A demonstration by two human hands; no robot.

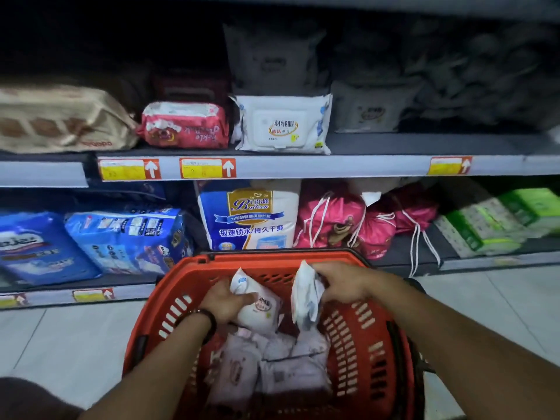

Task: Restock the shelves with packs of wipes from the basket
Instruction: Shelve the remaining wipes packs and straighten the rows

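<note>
**Red basket** [375, 353]: stands on the floor tiles, its far rim against the front edge of the lower shelf [403, 263]. It holds a loose heap of pale packs of wipes [281, 368] on the bottom, toward the near side.

**Left grip** [225, 301]: fingers curled round a white pack [260, 310], which is tilted and held just above the heap at the far-left part of the basket.

**Right grip** [342, 286]: pinches a second pack [304, 295] by its upper edge. The pack hangs upright near the far-right rim. I cannot tell whether its lower end touches the heap.

**Destination, as judged:** the upper shelf [378, 165]. A matching white pack [283, 125] lies at its front edge, beside a pink pack [185, 125], with bare board to its right.

**Hazards, as judged:**
- The right-hand pack is held by a thin pinch on slick film. A quick lift could let it slide free and drop back into the basket or onto the tiles.
- Either pack could catch the far rim on the way out and be knocked loose.
- With both grips loaded, no hand is free to steady the shelf stock. A pack pushed in carelessly could nudge the white pack off the front edge.
- A pack set too near that edge, or on its narrow side, may topple.
- The back of the shelf is dim, so packs there are hard to see and a new one could end up in the wrong row.
</note>
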